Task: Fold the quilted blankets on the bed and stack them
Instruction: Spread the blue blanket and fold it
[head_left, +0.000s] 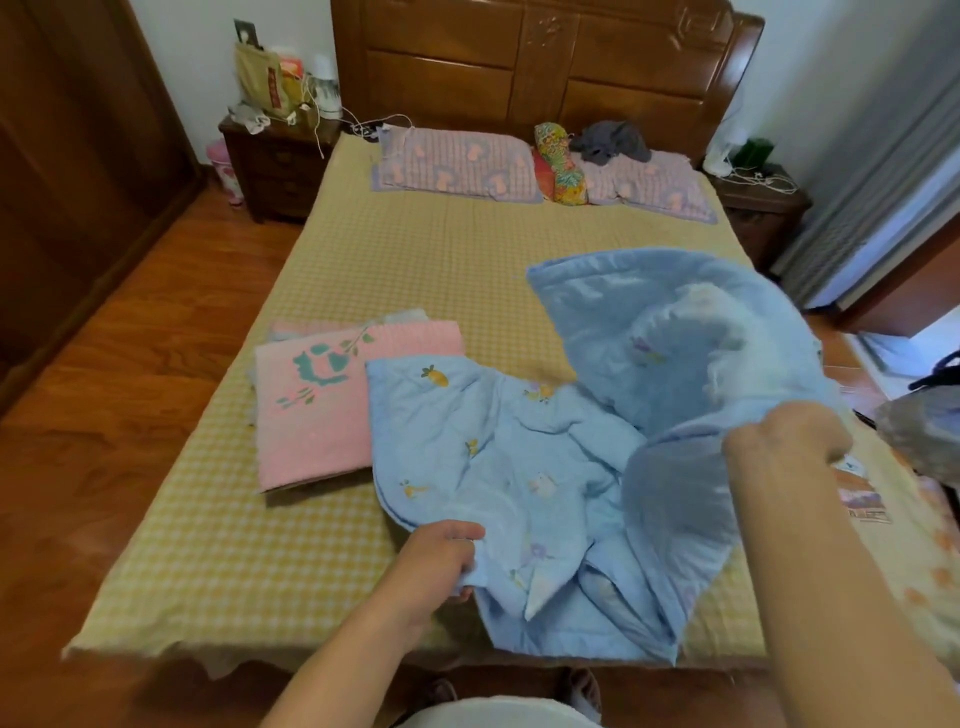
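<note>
A light blue quilted blanket (519, 457) with small fruit and animal prints lies rumpled across the near right of the bed (415, 260). My left hand (441, 558) grips its near edge low on the mattress. My right hand (789, 434) holds another part of its edge raised, so a large flap billows up toward the back right. A folded pink quilted blanket (317, 415) with a teal pattern lies flat to the left, on top of another folded piece; the blue blanket's left corner overlaps it.
Two pillows (457, 163) and a grey cloth (613, 140) sit by the wooden headboard. Nightstands (275, 166) stand on both sides. A peach printed cloth (904, 530) lies at the bed's right edge. Yellow checked sheet covers the mattress; wood floor on the left.
</note>
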